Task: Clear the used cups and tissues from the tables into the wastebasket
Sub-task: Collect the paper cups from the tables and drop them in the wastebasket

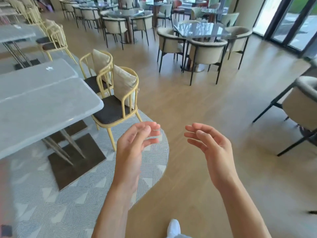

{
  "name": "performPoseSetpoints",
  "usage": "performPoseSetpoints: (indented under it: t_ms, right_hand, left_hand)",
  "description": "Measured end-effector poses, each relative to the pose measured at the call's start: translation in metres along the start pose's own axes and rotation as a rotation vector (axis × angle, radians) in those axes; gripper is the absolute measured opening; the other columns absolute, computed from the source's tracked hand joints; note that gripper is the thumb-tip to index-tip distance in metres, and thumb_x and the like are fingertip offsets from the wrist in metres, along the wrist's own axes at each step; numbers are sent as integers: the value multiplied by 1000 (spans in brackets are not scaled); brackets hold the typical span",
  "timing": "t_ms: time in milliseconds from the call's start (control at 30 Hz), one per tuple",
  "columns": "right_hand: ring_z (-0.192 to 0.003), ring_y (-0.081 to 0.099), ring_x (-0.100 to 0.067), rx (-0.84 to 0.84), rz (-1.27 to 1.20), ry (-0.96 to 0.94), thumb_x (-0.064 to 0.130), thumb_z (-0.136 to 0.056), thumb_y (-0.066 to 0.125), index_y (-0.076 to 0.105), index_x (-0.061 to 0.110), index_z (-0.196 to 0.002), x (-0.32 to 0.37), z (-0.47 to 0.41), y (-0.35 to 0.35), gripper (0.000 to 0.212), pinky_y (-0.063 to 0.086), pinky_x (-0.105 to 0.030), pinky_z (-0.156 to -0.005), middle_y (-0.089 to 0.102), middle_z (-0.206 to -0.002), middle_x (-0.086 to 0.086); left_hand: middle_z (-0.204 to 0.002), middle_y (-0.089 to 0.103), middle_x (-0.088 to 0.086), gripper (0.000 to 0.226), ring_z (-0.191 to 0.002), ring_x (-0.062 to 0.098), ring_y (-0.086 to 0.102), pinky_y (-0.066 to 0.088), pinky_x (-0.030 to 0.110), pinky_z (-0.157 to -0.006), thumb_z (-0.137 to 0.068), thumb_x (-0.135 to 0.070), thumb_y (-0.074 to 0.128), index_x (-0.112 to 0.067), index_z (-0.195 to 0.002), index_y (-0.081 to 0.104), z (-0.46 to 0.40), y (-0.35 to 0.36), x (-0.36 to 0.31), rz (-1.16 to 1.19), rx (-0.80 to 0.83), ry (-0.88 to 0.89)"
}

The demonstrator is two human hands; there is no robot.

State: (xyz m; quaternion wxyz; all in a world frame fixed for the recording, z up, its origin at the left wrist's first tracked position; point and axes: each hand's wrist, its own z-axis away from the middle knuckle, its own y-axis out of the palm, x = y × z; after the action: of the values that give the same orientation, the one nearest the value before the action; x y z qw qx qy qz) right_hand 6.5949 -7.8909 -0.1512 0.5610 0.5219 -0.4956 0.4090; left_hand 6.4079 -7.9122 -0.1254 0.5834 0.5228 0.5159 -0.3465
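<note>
My left hand (pixel 135 143) and right hand (pixel 209 143) hang empty with fingers loosely apart over the floor, no wastebasket or cups in sight, and one small white scrap (pixel 49 68), probably a tissue, still waits on the far grey table (pixel 34 79).

head view: single camera, worn at head height, wide-angle | faces forward and down across the café floor | nearest: both raised forearms, left hand (pixel 135 145) and right hand (pixel 212 148), close below the lens | grey table (pixel 42 107) left of the hands, near | window-side tables far beyond it
</note>
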Motion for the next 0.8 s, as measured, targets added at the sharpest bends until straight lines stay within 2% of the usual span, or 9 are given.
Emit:
performPoseSetpoints:
  t_ms: [67, 200, 400, 500, 667, 800]
  right_hand:
    - [-103, 73, -29, 12, -19, -16, 22, -86, 60, 72, 8, -108, 9, -50, 0, 28, 56, -45, -97, 78, -109, -8]
    - [-104, 73, -28, 33, -30, -30, 22, -86, 61, 72, 8, -108, 20, -132, -5, 28, 56, -41, -94, 77, -110, -9]
    - [-104, 73, -26, 22, -9, -10, 23, -86, 61, 71, 8, -109, 15, -239, -13, 29, 56, -43, -98, 78, -110, -7]
    - [-103, 74, -26, 12, 13, -19, 23, -87, 60, 71, 9, -109, 12, -300, -15, 29, 56, -41, -97, 78, -109, -6]
    - [-103, 73, -26, -27, 57, -51, 22, -88, 60, 72, 11, -107, 4, -418, -11, 25, 56, -42, -97, 78, -109, -5]
    - [-104, 73, -26, -45, 119, -43, 23, -88, 60, 72, 10, -109, 8, -519, -4, 28, 55, -45, -99, 77, -110, -5]
  left_hand:
    - [-107, 75, 16, 23, -103, 31, 71, 57, 44, -92, -93, -16, 58, 3, -103, 69, -45, 21, -1, 2, 1, 18]
    - [-106, 75, 15, 15, -100, 28, 72, 57, 45, -92, -98, -10, 57, -2, -98, 70, -122, 66, 6, 3, 25, 35]
    - [-104, 76, 12, 15, -102, 29, 72, 56, 42, -91, -99, -8, 57, -6, -96, 71, -225, 120, 34, 28, 71, -8]
    - [-105, 76, 12, 19, -103, 32, 71, 56, 46, -94, -101, -4, 52, -5, -97, 71, -285, 143, 51, 31, 94, -2]
    - [-106, 76, 12, 20, -104, 32, 71, 56, 48, -94, -90, -19, 57, -8, -98, 73, -401, 183, 80, 77, 137, -10]
    - [-107, 76, 13, 22, -104, 32, 71, 56, 51, -94, -91, -20, 57, -9, -98, 74, -508, 211, 88, 89, 170, 6]
